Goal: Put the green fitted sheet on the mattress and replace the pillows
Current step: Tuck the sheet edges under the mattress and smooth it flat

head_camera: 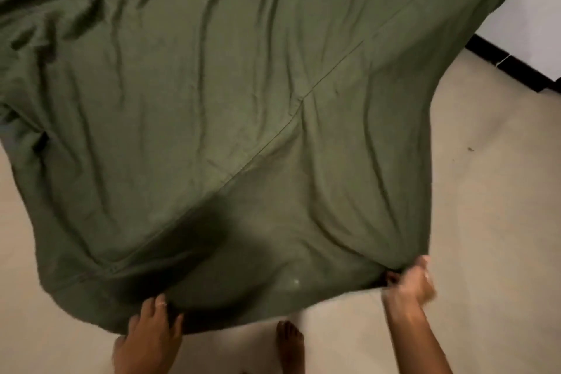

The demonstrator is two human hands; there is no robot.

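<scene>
Fingers (158, 308) of the left hand (151, 331) are curled over the near hem of the green fitted sheet (230, 118), clamped on the cloth with a pale ring showing on one of them. From where I sit, the right hand (409, 282) is blurred, but its fingers (423, 263) look bunched around a gathered fold of the same hem, thumb tucked under — gripping it, as best I can read it.

Between the two hands the edge sags in a shallow curve. I see the sheet spread wide and billowed, filling most of the view from the near edge up to the top of the frame, creased with long folds and crossed by one diagonal seam (303, 100) running from lower left toward upper right. Its near part hangs above the pale floor (485, 222); its left side drapes down toward the floor. Whether a mattress lies beneath the far part I cannot tell — the cloth covers everything there.

A bare foot (290, 340) stands on the floor just below the hem, between the two forearms. At the upper right I make out a white wall (540, 9) with a black skirting strip (513, 67) along its base, well apart from the hands. A few small dark specks (470, 149) lie on the floor to the right of the sheet.
</scene>
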